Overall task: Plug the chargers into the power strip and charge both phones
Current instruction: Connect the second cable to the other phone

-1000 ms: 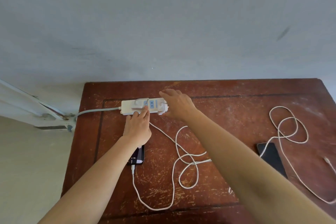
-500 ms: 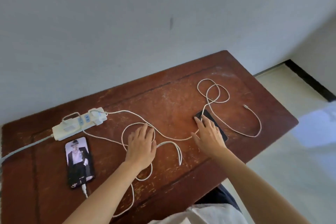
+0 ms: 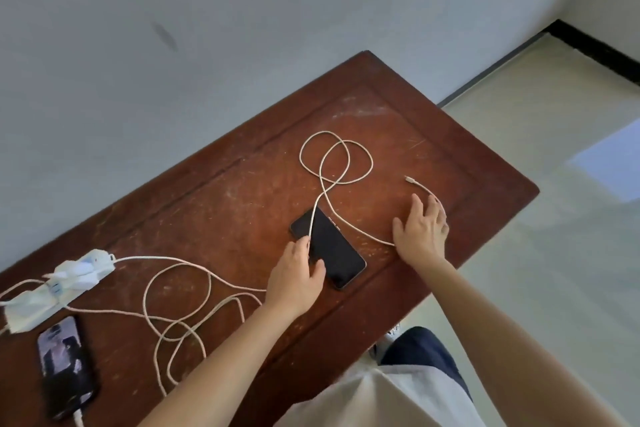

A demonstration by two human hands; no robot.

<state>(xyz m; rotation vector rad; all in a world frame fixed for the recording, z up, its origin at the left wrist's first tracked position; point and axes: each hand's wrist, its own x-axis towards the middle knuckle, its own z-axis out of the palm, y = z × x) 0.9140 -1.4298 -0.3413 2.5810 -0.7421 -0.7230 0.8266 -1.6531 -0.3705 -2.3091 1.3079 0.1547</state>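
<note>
A white power strip (image 3: 59, 284) lies at the table's left end with two white chargers plugged in. Below it a phone with a lit screen (image 3: 65, 366) has a cable in its bottom port. A dark phone (image 3: 332, 246) lies mid-table, and a white cable (image 3: 336, 156) crosses it and loops beyond. The cable's free connector (image 3: 408, 178) rests on the wood to the right. My left hand (image 3: 298, 274) grips the dark phone's near left edge, thumb on the screen. Just short of the connector, my right hand (image 3: 420, 225) lies flat over the cable with fingers spread.
The brown wooden table (image 3: 225, 204) stands against a grey wall. Loose coils of a second white cable (image 3: 180, 315) lie between the power strip and my left arm. The table's right edge drops to a pale floor (image 3: 554, 218).
My left hand left the cable coils and took hold of the dark phone. My right hand moved from that phone rightward onto the cable near its free end. The view swung right.
</note>
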